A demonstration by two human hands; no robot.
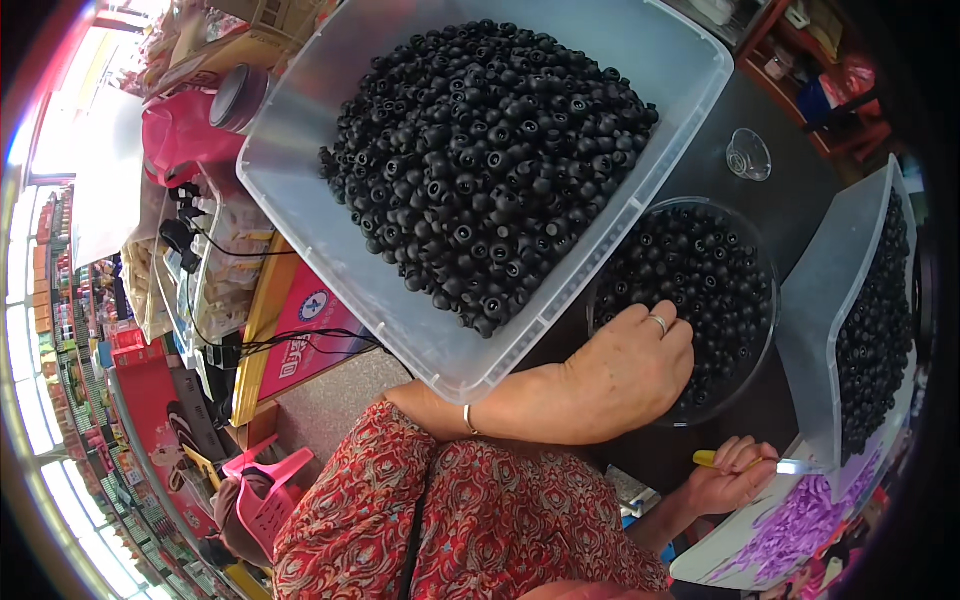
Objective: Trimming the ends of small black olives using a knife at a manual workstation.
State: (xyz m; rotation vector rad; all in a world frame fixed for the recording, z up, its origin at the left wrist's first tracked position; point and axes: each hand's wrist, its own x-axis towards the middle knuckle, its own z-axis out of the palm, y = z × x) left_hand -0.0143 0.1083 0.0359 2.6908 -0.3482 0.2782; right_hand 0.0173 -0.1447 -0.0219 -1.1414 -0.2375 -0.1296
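My left hand [625, 375], with a ring and a bracelet, is over a round clear bowl [776, 298] of small black round parts with holes [700, 270]. Its fingers are curled downward. Their tips are hidden, so I cannot make out what they hold. Lower right, my right hand [735, 476] is closed round a small yellow-handled knife [705, 458]. Its pale blade points right, close to a translucent bin [815, 310] with more black parts. In front of me, a large translucent bin [300, 165] carries a big heap of the same black parts [490, 150].
A small clear cup [749, 155] stands on the dark table [800, 200] behind the bowl. Purple pieces [800, 520] lie on a white surface at lower right. At left are a pink bag [180, 135], black cables [310, 340], a pink basket [275, 490] and stocked shelves [90, 380].
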